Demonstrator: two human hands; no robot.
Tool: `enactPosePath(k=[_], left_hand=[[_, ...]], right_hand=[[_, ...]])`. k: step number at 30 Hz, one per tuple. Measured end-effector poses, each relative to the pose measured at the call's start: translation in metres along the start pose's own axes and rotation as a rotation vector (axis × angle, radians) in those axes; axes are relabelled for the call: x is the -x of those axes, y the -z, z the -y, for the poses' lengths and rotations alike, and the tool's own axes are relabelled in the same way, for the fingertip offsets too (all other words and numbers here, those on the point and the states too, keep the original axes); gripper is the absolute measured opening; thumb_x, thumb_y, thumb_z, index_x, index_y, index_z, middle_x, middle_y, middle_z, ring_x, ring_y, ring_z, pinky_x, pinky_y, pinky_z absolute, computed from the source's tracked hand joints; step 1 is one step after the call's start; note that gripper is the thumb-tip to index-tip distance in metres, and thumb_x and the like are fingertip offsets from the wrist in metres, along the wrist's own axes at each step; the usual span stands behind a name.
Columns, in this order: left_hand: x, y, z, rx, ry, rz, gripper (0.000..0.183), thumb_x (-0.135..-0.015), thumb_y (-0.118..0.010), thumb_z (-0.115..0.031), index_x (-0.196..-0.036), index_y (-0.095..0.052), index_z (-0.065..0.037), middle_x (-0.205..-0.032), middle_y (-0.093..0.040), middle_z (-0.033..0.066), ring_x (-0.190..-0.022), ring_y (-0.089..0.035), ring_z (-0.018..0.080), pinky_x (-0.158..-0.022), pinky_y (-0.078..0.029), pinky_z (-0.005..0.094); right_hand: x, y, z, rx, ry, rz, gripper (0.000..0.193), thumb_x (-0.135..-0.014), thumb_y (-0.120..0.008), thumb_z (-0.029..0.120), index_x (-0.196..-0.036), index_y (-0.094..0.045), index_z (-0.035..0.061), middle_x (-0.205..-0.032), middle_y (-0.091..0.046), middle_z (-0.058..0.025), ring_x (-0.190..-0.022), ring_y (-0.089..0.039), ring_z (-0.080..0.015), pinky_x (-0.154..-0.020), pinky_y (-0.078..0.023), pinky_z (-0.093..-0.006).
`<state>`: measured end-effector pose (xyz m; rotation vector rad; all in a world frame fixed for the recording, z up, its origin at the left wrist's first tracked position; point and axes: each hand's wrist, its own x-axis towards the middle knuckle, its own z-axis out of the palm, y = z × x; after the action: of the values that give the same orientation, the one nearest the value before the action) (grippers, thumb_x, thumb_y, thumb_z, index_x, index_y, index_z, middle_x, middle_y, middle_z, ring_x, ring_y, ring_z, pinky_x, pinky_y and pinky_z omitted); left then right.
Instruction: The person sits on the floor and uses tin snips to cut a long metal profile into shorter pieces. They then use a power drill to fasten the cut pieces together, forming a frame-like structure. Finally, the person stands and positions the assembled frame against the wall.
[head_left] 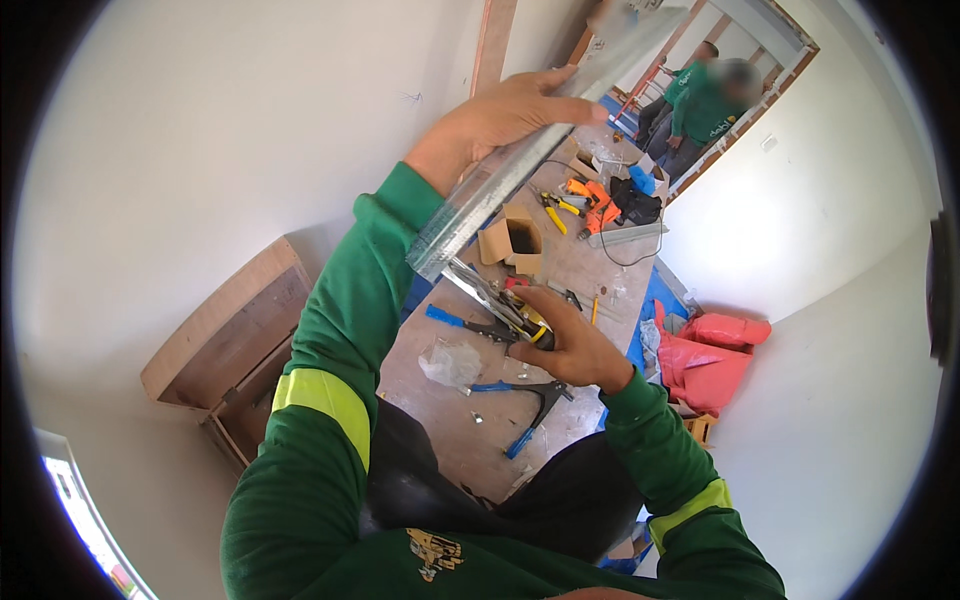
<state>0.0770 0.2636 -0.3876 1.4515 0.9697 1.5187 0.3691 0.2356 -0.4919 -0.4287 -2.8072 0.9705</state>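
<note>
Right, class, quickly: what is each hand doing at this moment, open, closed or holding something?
Left hand: closed, holding the metal channel.
Right hand: closed around a yellow-and-black tool.

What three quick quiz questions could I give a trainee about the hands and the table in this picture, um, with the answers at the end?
1. True or false: the left hand grips a metal channel, while an orange power drill lies on the table.
2. Which open container stands on the table: A, a glass jar; B, a cardboard box; C, a metal bucket?
3. Fill in: the hand riveter closest to the picture's lower edge has ____ handle grips.

Key: 1, true; 2, B; 3, blue.
</note>
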Motion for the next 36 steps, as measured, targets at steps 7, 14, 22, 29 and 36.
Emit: enactPosePath(k=[7,14,22,29,36], left_hand=[[-0.004,-0.023,0.013,-0.131,0.046,0.024,0.118,-0.084,-0.095,-0.050,-0.174,-0.038,0.000,-0.147,-0.064,0.0213,-0.127,-0.066,0.0229,-0.100,-0.054,0.0302],[-0.003,-0.031,0.007,-0.103,0.084,0.143,0.121,-0.082,-0.095,-0.050,-0.173,-0.036,0.004,-0.158,-0.057,0.0257,-0.143,-0.056,0.0283,-0.116,-0.044,0.0322],[-0.009,-0.037,0.017,-0.140,0.102,0.184,0.119,-0.083,-0.094,-0.047,-0.173,-0.036,0.004,-0.160,-0.055,0.0258,-0.146,-0.053,0.0289,-0.120,-0.040,0.0333],[-0.008,-0.037,0.022,-0.118,0.104,0.203,0.117,-0.084,-0.094,-0.045,-0.173,-0.036,0.004,-0.153,-0.060,0.0220,-0.139,-0.057,0.0258,-0.116,-0.043,0.0317],[-0.008,-0.042,0.023,-0.138,0.081,0.204,0.117,-0.084,-0.094,-0.043,-0.174,-0.035,0.003,-0.152,-0.062,0.0226,-0.138,-0.058,0.0254,-0.115,-0.043,0.0301]], right_hand=[[-0.002,0.001,0.000,-0.008,0.002,0.007,0.079,-0.097,-0.082,0.032,-0.161,-0.048,-0.0001,-0.146,-0.061,-0.0278,-0.137,-0.059,-0.0467,-0.117,-0.046,-0.0512],[0.001,0.002,-0.001,0.052,-0.003,0.029,0.081,-0.097,-0.082,0.037,-0.160,-0.048,0.0002,-0.139,-0.064,-0.0287,-0.128,-0.062,-0.0488,-0.111,-0.048,-0.0540],[0.008,0.001,0.004,-0.068,-0.016,0.062,0.084,-0.099,-0.080,0.040,-0.162,-0.045,-0.0021,-0.149,-0.060,-0.0308,-0.136,-0.061,-0.0496,-0.117,-0.046,-0.0516],[0.009,0.001,0.006,-0.040,-0.025,0.071,0.083,-0.100,-0.080,0.042,-0.160,-0.046,-0.0044,-0.150,-0.058,-0.0302,-0.140,-0.059,-0.0472,-0.121,-0.044,-0.0496],[0.014,0.001,0.016,-0.129,-0.081,0.138,0.085,-0.101,-0.081,0.043,-0.161,-0.045,-0.0054,-0.152,-0.055,-0.0281,-0.145,-0.054,-0.0424,-0.123,-0.041,-0.0476]])
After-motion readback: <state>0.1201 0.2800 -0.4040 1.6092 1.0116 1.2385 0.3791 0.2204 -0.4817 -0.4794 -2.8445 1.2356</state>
